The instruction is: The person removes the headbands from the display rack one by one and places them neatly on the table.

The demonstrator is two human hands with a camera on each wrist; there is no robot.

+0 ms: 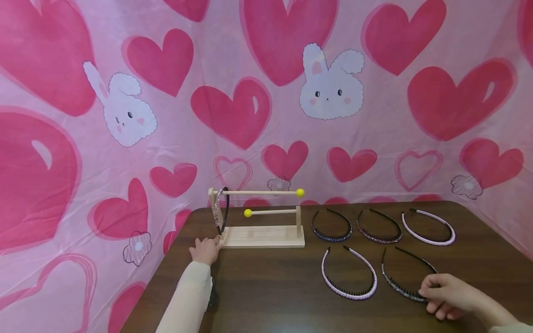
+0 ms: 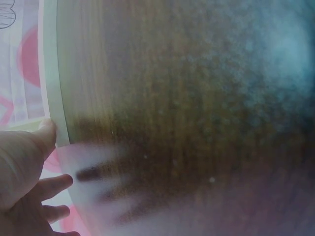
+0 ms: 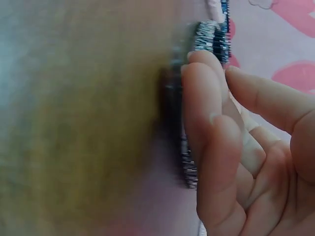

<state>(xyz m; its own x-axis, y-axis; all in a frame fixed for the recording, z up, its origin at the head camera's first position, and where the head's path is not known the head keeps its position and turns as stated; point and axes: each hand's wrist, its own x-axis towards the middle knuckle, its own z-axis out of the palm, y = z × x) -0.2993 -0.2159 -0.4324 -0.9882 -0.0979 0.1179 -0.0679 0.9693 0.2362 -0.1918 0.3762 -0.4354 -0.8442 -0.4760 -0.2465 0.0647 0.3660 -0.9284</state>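
At the front right of the table, my right hand (image 1: 451, 296) pinches the curved front of a dark, glittery toothed headband (image 1: 401, 289) between thumb and fingers. In the right wrist view its sparkling band (image 3: 206, 37) shows beyond the fingertips, partly hidden by them. My left hand (image 1: 205, 250) rests at the left end of a pale wooden stand (image 1: 262, 237), fingers spread; in the left wrist view the thumb (image 2: 47, 135) touches the base's edge. On the stand's upper bar (image 1: 262, 192), which ends in a yellow ball, hangs a silvery glitter headband (image 1: 217, 210) near the left post.
Further headbands lie on the dark wooden table (image 1: 266, 286): a bluish one (image 1: 333, 239), a pinkish glitter one (image 1: 381, 239), a lilac one (image 1: 433, 241) and another lilac one (image 1: 350, 295). The stand's lower bar (image 1: 275, 212) carries nothing. Behind hangs a pink heart-patterned cloth (image 1: 266, 129).
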